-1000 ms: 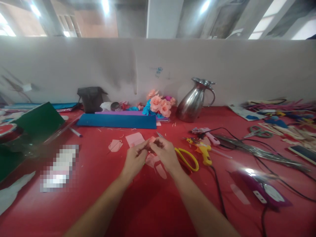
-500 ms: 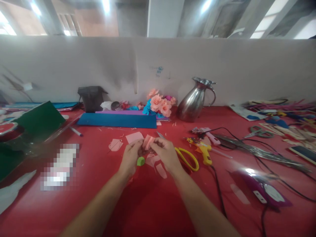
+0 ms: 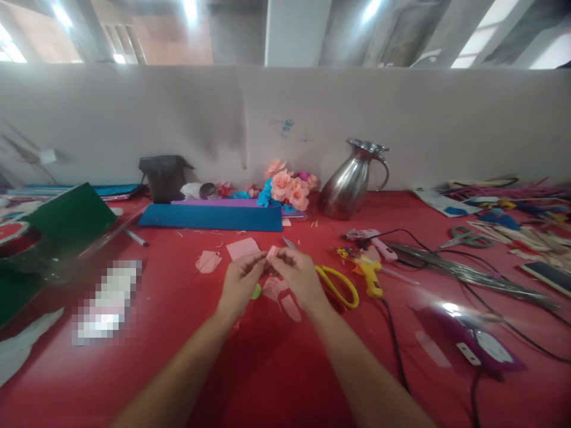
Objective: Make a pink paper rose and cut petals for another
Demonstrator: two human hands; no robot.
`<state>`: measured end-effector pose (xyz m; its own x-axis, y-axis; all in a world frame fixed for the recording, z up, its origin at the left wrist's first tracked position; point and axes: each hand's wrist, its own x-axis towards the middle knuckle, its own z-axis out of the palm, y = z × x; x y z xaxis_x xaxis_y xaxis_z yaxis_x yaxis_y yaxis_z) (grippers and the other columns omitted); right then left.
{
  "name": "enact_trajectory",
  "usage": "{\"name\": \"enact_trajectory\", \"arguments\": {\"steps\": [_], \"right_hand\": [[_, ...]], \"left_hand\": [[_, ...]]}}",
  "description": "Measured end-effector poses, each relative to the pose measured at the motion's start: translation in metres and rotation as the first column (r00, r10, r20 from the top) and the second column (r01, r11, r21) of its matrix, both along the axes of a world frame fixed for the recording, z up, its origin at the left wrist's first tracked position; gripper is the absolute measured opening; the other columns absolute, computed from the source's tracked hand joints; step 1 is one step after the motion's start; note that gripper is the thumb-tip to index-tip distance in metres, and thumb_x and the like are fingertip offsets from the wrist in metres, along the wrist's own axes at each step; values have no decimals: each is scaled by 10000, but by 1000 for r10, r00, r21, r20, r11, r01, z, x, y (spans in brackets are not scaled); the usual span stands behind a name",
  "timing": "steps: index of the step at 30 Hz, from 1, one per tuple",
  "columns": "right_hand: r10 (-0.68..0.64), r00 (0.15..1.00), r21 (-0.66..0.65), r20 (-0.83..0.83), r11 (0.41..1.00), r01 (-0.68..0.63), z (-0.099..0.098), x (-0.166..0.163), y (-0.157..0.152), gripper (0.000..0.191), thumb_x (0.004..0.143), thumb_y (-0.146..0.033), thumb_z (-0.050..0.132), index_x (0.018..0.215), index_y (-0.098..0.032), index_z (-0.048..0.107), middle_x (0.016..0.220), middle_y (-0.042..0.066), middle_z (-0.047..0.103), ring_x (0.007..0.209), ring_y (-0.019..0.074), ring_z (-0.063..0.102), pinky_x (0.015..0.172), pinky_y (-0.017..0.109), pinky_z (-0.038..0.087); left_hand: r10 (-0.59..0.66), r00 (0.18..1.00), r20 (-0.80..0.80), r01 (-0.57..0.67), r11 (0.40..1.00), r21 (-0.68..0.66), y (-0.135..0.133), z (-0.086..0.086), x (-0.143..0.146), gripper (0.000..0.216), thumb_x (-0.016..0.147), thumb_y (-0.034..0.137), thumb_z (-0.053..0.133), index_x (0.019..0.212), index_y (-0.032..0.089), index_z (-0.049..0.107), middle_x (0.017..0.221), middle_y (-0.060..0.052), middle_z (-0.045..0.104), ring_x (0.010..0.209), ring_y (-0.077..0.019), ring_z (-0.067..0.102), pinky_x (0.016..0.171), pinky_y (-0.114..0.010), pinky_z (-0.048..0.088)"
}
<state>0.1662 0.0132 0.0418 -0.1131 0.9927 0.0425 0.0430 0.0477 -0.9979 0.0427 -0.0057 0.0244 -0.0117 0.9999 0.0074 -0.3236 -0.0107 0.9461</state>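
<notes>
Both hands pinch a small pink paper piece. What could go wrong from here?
The pink paper piece, pinched between left hand and right hand, might tear or slip. The yellow scissors and black cord lie close beside the right hand; a sweep could snag either.

Head camera, forward-down — table (image 3: 267, 380) seemingly close

Red bench (image 3: 267, 368); pink paper (image 3: 243, 247); yellow scissors (image 3: 339, 285); blue roll (image 3: 209, 217); silver jug (image 3: 350, 181); green sheet (image 3: 71, 217).
</notes>
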Motion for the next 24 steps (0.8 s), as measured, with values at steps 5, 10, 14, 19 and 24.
{"name": "enact_trajectory", "arguments": {"steps": [5, 10, 14, 19, 24], "right_hand": [[7, 997, -39, -71, 999, -10, 5, -1, -2, 197, 723, -338, 619, 615, -174, 611, 592, 7, 631, 604, 158, 611, 634, 289, 514], [-3, 998, -52, -69, 999, -1, 9, -1, -3, 165, 713, -319, 612, 618, -185, 628, 591, -1, 647, 597, 160, 625, 624, 286, 519], [4, 999, -40, -48, 999, -6, 7, -1, -2, 147, 714, -282, 589, 606, -189, 620, 588, 3, 651, 599, 166, 636, 628, 288, 523], [34, 999, -25, 2, 999, -34, 3, 1, 0, 144, 727, -262, 547, 628, -195, 628, 609, -1, 663, 616, 165, 645, 636, 284, 518], [37, 999, -16, 14, 999, -37, 5, 1, 0, 146, 720, -245, 528, 619, -192, 620, 610, 2, 665, 617, 162, 642, 624, 271, 504]], "left_hand": [[-12, 1000, 6, 12, 1000, -6, 0, 1, 0, 302, 733, 309, 671, 984, 142, 701, 921, -84, 719, 835, -201, 662, 851, -357, 501], [-23, 1000, -2, 23, 1000, 4, 0, 3, -1, 321, 726, 304, 677, 1002, 142, 699, 941, -91, 717, 863, -209, 661, 866, -358, 492], [-27, 1000, 9, 27, 1000, -10, 0, 2, -1, 288, 733, 299, 662, 973, 145, 704, 904, -77, 716, 820, -194, 662, 840, -347, 500], [3, 1000, 13, -3, 1000, -23, 1, 1, -1, 225, 739, 309, 641, 883, 150, 712, 814, -52, 702, 742, -171, 650, 778, -330, 514], [9, 999, 31, -8, 999, -32, 1, 2, 0, 196, 726, 312, 649, 808, 141, 699, 747, -37, 675, 692, -153, 631, 765, -326, 518]]}}
